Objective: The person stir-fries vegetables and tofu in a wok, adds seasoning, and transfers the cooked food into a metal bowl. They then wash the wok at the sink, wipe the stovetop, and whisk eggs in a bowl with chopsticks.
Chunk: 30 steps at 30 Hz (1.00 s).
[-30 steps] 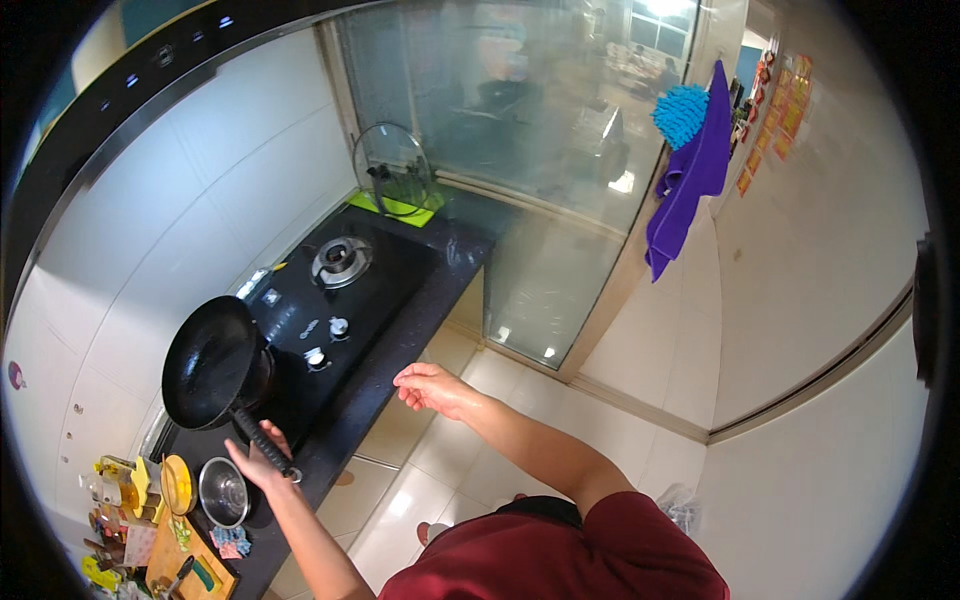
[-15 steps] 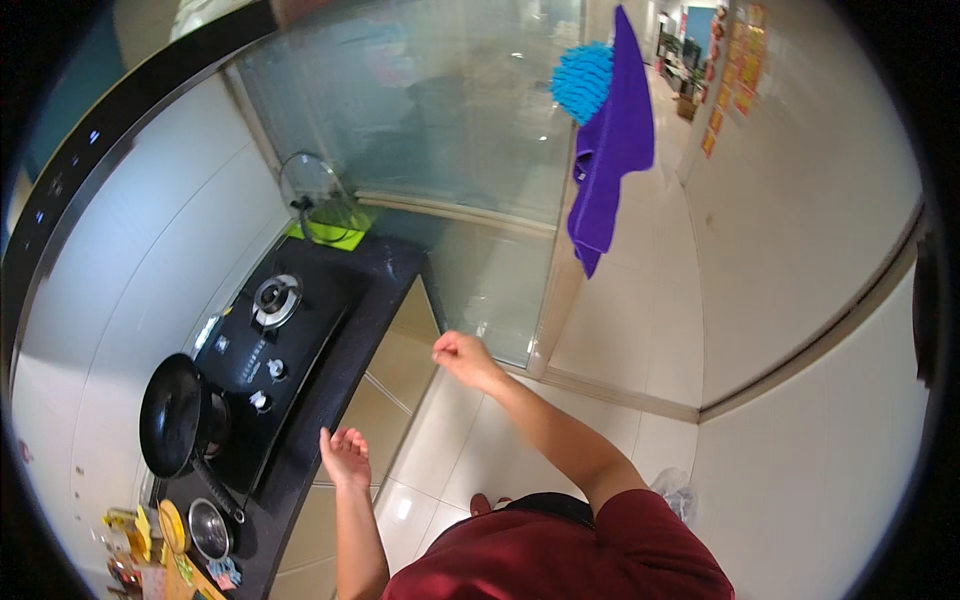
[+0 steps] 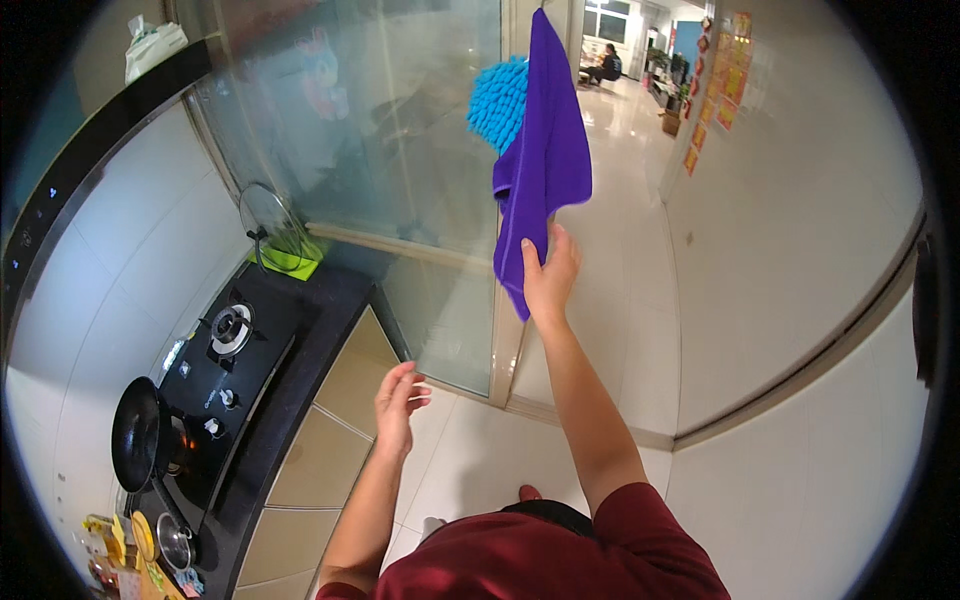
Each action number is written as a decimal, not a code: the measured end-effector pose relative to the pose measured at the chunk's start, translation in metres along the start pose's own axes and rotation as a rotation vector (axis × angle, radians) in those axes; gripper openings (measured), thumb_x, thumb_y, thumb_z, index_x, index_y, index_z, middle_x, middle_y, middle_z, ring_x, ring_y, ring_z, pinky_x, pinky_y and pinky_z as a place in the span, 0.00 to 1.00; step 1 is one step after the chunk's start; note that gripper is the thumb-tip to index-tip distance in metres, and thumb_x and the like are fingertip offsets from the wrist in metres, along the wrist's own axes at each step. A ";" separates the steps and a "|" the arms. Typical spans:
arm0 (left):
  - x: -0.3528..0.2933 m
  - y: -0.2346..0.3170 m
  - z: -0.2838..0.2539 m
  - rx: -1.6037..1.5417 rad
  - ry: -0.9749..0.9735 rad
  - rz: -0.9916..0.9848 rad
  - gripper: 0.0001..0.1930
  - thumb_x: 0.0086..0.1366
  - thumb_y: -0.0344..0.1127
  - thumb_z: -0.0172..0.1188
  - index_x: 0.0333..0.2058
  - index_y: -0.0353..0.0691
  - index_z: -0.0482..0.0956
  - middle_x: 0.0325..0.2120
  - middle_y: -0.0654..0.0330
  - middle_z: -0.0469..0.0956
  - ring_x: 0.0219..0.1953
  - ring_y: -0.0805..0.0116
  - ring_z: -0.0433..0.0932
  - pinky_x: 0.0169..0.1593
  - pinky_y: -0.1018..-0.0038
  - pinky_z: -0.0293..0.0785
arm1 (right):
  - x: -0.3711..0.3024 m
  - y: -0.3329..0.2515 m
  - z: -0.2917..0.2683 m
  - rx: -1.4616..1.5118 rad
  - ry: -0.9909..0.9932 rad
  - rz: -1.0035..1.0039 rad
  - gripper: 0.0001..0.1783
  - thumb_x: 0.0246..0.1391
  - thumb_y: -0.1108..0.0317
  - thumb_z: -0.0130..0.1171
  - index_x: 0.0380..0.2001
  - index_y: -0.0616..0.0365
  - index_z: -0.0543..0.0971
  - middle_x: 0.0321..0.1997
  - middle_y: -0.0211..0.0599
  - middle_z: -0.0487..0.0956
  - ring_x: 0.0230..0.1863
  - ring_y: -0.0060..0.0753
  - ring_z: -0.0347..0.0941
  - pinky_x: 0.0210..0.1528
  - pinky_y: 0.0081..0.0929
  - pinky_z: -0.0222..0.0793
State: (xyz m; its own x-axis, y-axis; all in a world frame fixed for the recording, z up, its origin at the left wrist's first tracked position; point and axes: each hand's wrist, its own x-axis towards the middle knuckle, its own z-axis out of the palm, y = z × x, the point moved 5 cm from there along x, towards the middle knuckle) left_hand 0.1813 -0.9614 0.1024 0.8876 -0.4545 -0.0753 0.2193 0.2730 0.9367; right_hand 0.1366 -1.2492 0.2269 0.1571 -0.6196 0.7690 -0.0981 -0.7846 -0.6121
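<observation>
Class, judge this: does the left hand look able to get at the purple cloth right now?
Probably yes: the left hand looks empty, and nothing visible stands between it and the purple cloth. The right hand is at its lower part but leaves its left edge free.

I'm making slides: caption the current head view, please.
Right hand touches a long, hanging purple cloth towel; the left hand is empty.

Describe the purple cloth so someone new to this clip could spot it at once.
Start from the tall glass panel, left of centre in the upper half. At its right-hand edge hangs the purple cloth, with the right hand at its lower part. Long and smooth, it differs from the shaggy bright-blue piece just left of it.
</observation>
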 end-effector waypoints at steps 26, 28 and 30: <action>0.035 0.108 0.224 0.654 0.147 0.843 0.25 0.70 0.40 0.41 0.60 0.31 0.59 0.59 0.44 0.61 0.61 0.53 0.60 0.63 0.63 0.52 | 0.050 0.012 -0.028 0.183 -0.627 -0.177 0.05 0.55 0.70 0.51 0.33 0.60 0.74 0.34 0.47 0.75 0.35 0.54 0.72 0.36 0.45 0.68; 0.020 0.118 0.244 0.850 0.119 0.961 0.29 0.66 0.40 0.47 0.61 0.31 0.58 0.63 0.41 0.53 0.66 0.45 0.51 0.66 0.57 0.44 | 0.067 0.019 -0.011 -0.156 -0.607 -0.284 0.11 0.58 0.65 0.47 0.38 0.58 0.76 0.37 0.45 0.76 0.41 0.52 0.72 0.44 0.43 0.67; 0.016 0.104 0.274 1.142 0.016 1.021 0.27 0.67 0.42 0.46 0.60 0.32 0.59 0.62 0.42 0.54 0.65 0.43 0.52 0.66 0.56 0.45 | 0.069 0.011 0.005 -0.330 -0.603 -0.380 0.11 0.58 0.65 0.48 0.38 0.59 0.75 0.38 0.46 0.76 0.41 0.51 0.73 0.44 0.42 0.68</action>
State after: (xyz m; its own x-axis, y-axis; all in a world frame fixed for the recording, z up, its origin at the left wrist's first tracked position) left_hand 0.1073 -1.1732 0.2923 0.4669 -0.4724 0.7475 -0.8804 -0.3275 0.3429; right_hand 0.1513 -1.3008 0.2727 0.7355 -0.2633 0.6243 -0.2027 -0.9647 -0.1680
